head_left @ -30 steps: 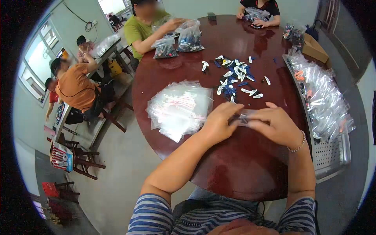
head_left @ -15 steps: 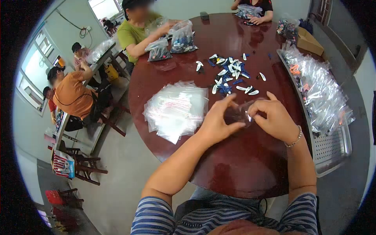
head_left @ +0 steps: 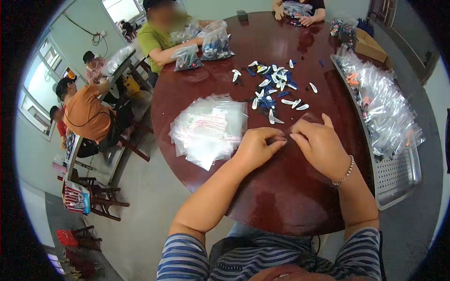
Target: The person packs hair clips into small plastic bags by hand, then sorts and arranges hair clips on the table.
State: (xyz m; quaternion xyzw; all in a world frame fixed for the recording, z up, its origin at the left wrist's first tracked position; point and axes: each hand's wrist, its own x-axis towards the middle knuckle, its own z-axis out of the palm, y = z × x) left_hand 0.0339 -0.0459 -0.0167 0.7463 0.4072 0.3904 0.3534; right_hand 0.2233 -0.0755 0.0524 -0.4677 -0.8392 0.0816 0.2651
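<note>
My left hand [head_left: 257, 148] and my right hand [head_left: 320, 144] face each other over the near part of the table. Thumb and fingers of each are pinched on a small clear plastic bag [head_left: 288, 134], which is hard to make out against the dark wood. Just beyond them lies a loose pile of snap hair clips [head_left: 280, 79] in white, blue and black, with one white clip close to my left fingertips. Left of my left hand is a spread stack of flat clear zip bags [head_left: 206, 126].
A metal tray [head_left: 396, 175] heaped with filled clear bags [head_left: 382, 107] runs along the right edge. Filled bags [head_left: 216, 41] stand by a co-worker in green [head_left: 161, 47]. Another person's hands [head_left: 307, 20] work at the far end. A cardboard box [head_left: 370, 45] sits far right.
My hands have drawn in to closed pinches, the left one turning downward. The clear bag between them shows less. A white clip near my left fingers is now uncovered. The view has shifted slightly.
</note>
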